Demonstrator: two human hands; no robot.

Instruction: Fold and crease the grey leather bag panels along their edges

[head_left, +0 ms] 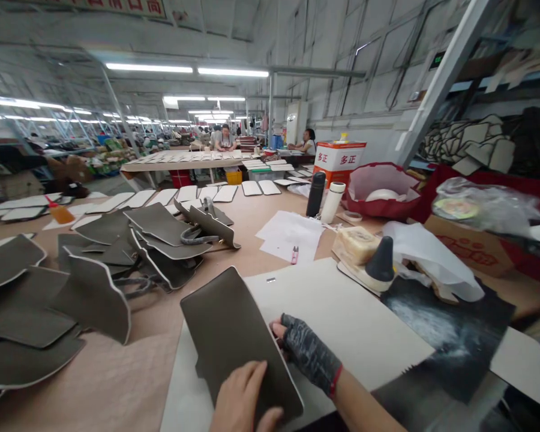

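Observation:
A dark taupe leather panel (236,342) with a pale painted edge is tilted up off a cream board (342,318). My left hand (243,399) grips its lower part from the near side. My right hand (308,354), in a grey fingerless glove with a red wristband, curls around the panel's right edge. To the left, several similar cut panels (22,306) lie overlapping on the tan table covering (94,384). Further on, more panels with grey straps (162,225) are heaped.
Pale panels (207,193) lie in rows beyond the heap. A black flask (315,194), white bottle (332,202), white papers (288,236) and a red bag (380,192) stand at the far right. Co-workers (225,139) sit at distant tables.

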